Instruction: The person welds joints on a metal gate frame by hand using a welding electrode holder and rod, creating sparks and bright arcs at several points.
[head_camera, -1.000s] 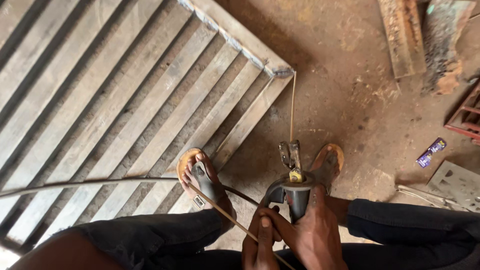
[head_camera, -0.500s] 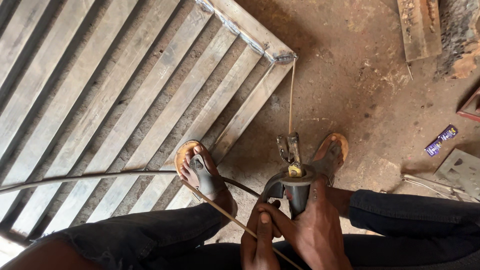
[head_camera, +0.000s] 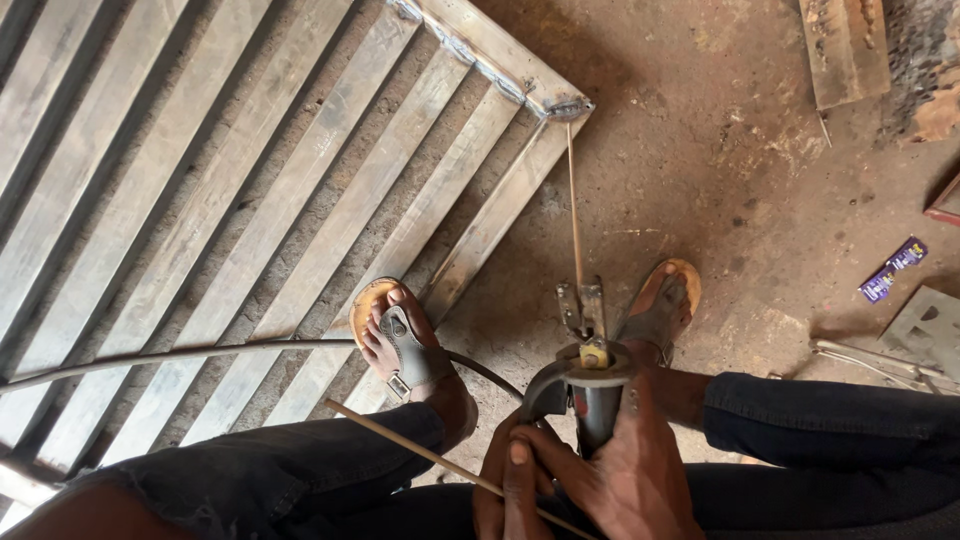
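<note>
Right hand (head_camera: 630, 480) clenched around grey electrode holder (head_camera: 590, 385), thin welding rod (head_camera: 574, 205) aimed at steel frame corner (head_camera: 565, 108); left hand (head_camera: 505, 485) fingers pinching spare rod (head_camera: 420, 450), steadying.

A grey, worn metal electrode holder with a dark handle (head_camera: 592, 395) stands nearly upright between the person's knees, its clamp end pointing away from the body. In its clamp sits a thin, straight, tan welding rod (head_camera: 574, 205), which runs forward to touch the welded corner of a flat grid of grey steel bars (head_camera: 300, 190) lying on the dirt floor. A second thin, tan welding rod (head_camera: 420, 452) lies slanted across the left knee, its lower end at the fingers.
</note>
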